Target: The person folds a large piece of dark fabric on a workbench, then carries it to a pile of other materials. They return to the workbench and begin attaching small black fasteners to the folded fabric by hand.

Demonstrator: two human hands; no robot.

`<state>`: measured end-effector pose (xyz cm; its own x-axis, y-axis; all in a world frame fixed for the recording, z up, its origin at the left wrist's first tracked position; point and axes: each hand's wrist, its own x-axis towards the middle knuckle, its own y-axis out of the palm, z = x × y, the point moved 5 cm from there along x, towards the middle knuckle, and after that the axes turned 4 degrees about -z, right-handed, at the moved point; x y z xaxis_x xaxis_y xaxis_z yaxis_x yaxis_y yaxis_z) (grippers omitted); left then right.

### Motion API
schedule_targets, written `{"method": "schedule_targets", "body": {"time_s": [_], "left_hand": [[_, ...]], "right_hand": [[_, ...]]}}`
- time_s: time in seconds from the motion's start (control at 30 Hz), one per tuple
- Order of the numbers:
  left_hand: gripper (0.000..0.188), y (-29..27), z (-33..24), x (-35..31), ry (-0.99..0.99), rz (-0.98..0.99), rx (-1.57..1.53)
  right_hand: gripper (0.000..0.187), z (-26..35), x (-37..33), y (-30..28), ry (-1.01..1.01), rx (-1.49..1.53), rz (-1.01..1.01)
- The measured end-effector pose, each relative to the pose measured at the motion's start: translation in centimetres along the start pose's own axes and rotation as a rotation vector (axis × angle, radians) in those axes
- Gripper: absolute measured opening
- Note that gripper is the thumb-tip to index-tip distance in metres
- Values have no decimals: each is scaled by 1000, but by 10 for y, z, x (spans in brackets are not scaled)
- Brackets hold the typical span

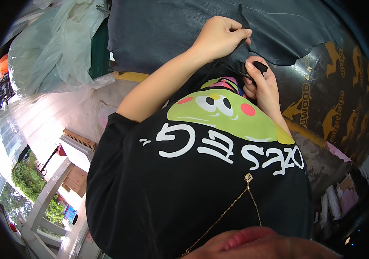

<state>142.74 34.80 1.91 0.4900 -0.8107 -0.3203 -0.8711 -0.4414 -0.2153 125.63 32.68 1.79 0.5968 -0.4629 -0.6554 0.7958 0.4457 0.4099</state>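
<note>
Over the near edge of a dark leather sheet (167, 34), my left hand (221, 36) is closed, thumb and fingertips pinching a thin black strip (243, 18). One pointed end of that strip sticks up past the fingers onto the leather. Lower and to the right, close to my shirt, my right hand (263, 84) is closed around a folded black strip (260, 66) that loops over the thumb. More black strips hang between the two hands against the dark shirt. Whether both hands hold parts of one piece, I cannot tell.
The leather covers much of a table topped with a dark board (309, 95) bearing yellow print. Crumpled clear plastic sheeting (55, 52) hangs at the left. Rolls and scraps (333, 203) lie low on the right. A white frame (50, 194) and greenery show at lower left.
</note>
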Motion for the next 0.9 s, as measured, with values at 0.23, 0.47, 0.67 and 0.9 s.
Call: {"method": "schedule_targets", "body": {"time_s": [0.23, 0.47, 0.67, 0.9], "left_hand": [[29, 49, -23, 40, 172, -10, 84], [33, 57, -9, 49, -15, 272, 5], [62, -23, -2, 1, 89, -50, 43], [53, 0, -12, -64, 201, 326, 242]], "right_hand": [[15, -1, 4, -4, -35, -10, -6], [14, 4, 4, -12, -31, 48, -30], [15, 10, 2, -14, -19, 83, -80], [16, 17, 4, -6, -56, -103, -64]]}}
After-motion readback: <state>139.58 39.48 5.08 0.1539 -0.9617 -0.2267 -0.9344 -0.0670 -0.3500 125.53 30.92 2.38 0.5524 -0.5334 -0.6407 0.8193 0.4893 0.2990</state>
